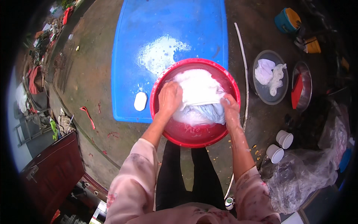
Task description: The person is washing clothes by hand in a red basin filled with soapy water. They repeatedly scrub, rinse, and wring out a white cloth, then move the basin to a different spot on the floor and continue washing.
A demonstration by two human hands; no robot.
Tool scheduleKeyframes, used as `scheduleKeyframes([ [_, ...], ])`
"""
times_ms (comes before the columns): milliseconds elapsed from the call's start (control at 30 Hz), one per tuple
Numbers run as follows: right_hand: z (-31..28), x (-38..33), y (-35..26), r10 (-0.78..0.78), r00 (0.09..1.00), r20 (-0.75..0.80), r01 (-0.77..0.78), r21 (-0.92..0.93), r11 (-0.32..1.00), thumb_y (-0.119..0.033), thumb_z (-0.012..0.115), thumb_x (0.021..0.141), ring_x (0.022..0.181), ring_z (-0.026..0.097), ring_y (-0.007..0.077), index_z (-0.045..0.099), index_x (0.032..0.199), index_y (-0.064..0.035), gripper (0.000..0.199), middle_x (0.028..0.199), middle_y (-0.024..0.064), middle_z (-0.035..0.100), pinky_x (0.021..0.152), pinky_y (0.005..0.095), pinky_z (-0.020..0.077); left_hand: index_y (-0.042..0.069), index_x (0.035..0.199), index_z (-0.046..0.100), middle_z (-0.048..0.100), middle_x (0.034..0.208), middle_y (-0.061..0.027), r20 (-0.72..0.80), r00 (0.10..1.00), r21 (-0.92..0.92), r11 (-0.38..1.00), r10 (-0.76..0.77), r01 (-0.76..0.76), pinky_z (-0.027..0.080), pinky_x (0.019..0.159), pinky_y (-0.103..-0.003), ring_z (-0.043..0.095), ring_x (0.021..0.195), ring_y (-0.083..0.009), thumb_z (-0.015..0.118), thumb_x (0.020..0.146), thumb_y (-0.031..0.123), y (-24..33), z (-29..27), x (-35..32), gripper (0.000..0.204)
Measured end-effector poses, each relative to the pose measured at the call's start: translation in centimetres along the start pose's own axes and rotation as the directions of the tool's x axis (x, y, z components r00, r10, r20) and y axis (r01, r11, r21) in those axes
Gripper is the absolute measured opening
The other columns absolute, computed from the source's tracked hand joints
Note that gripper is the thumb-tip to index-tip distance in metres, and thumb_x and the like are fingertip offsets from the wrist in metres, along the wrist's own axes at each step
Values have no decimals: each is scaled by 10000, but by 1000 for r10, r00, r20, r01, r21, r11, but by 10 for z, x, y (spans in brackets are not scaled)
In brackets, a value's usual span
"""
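Note:
A red basin stands over the near end of a blue table. In it lie a wet white cloth and, below that, a light blue cloth among white suds. My left hand is closed on the left edge of the white cloth, its fingertips partly hidden by folds. At the right side of the basin, my right hand pinches the other end of the white cloth, close to the blue one. A white oval bar, seemingly soap, rests on the table left of the basin.
Right of the table, a white pipe runs along the ground. Beyond it are a grey basin with white cloths, a metal basin with a red object, two white tubs and clear plastic sheeting. A red strip lies at left.

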State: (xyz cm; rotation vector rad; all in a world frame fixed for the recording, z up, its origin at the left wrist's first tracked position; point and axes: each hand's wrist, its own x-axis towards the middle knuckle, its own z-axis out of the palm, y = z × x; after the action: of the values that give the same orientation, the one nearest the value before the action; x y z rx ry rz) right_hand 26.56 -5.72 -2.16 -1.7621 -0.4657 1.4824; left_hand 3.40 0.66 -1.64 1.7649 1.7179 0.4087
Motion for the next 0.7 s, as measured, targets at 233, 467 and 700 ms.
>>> scheduleKeyframes([
  [233,29,-21,45,-136,919,370,393,-880,267,-74,498,820,1204,466,460,418,1399,-59,584,1183,354,492,1019,472,372,202,1351,518,293,1504,-206,135,954,369,880,266,-298,202,1098,-584,270,1389,-389,523,889,252,13,57,-37,465],
  [467,-12,9,20,-120,952,281,286,-676,679,-326,619,836,1050,599,373,473,1384,-196,581,1139,226,612,900,475,465,199,1394,466,469,1374,-248,331,917,-178,940,-221,291,326,1070,-483,430,1313,-315,538,887,476,-9,47,35,582],
  [700,6,-5,-1,454,817,356,-567,349,746,-626,470,911,1109,583,294,406,1414,-125,712,1313,117,534,954,506,444,96,1180,633,566,1252,-175,284,900,-266,875,-330,405,466,941,-396,599,1103,-314,694,771,440,58,69,-34,538],
])
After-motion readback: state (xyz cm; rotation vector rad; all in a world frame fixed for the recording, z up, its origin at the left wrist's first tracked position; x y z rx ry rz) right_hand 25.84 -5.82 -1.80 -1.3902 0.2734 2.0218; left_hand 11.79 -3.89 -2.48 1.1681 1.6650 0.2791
